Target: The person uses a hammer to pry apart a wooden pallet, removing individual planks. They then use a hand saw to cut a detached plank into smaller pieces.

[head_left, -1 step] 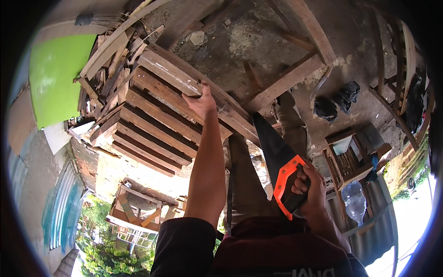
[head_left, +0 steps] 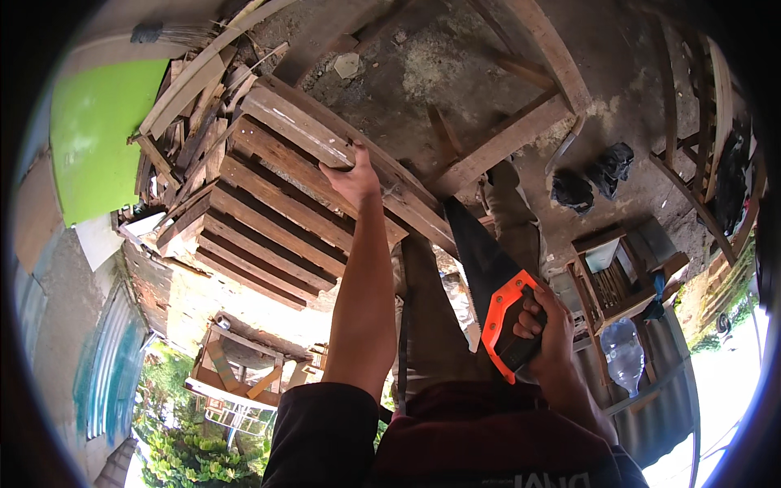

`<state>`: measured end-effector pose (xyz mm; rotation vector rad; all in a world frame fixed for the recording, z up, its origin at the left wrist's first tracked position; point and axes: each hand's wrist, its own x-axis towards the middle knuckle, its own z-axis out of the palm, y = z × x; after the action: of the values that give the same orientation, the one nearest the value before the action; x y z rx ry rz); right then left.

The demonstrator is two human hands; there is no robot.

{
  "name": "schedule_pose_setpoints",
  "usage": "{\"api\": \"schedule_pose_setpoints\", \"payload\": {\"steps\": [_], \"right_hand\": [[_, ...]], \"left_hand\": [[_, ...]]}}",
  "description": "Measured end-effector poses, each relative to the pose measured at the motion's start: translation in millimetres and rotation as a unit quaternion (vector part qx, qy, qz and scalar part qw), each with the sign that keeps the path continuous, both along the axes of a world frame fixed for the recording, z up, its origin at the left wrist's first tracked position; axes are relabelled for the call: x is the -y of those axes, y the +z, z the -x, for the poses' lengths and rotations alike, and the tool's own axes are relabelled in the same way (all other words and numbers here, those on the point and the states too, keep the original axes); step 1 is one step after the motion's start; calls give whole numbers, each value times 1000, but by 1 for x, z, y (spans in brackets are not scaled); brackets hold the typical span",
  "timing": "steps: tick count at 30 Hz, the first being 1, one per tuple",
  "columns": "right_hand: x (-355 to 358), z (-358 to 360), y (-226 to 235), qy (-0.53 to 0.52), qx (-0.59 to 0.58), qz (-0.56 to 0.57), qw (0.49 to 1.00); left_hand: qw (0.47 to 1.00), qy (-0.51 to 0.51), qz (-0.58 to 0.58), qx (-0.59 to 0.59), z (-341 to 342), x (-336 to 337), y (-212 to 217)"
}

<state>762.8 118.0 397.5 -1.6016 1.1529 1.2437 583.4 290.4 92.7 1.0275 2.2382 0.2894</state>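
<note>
My right hand (head_left: 543,329) is closed round the orange and black handle of a handsaw (head_left: 480,244). The saw's dark blade slants up and left, its tip end against the right part of a long wooden beam (head_left: 415,195). The toothed edge faces left. My left hand (head_left: 355,177) is wrapped over the end of a shorter, pale-worn wooden piece (head_left: 297,126) that lies along the beam. Its fingertips are partly hidden behind the wood. Below it is a slatted wooden frame (head_left: 277,215) of several parallel bars.
Scrap wood (head_left: 195,122) is heaped at the left, beside a bright green panel (head_left: 102,138). A wooden frame (head_left: 508,146) stands on the floor ahead. Black plastic bags (head_left: 610,167), a small wooden stand (head_left: 622,276) and a clear plastic bottle (head_left: 624,358) are at the right.
</note>
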Motion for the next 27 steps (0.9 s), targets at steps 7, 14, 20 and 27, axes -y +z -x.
{"api": "schedule_pose_setpoints", "payload": {"steps": [7,14,20,27], "right_hand": [[-8,1,-2,-5,12,11,1000],[-9,2,-9,-20,8,0,1000],[-16,11,-20,-21,16,2,1000],[-16,11,-35,-54,19,4,998]], "left_hand": [[1000,-16,-4,2,2,-5,-17],[1000,-9,-13,9,0,-8,-17],[999,-10,-3,35,-3,-9,-4],[999,-17,-18,25,-1,-9,-15]]}}
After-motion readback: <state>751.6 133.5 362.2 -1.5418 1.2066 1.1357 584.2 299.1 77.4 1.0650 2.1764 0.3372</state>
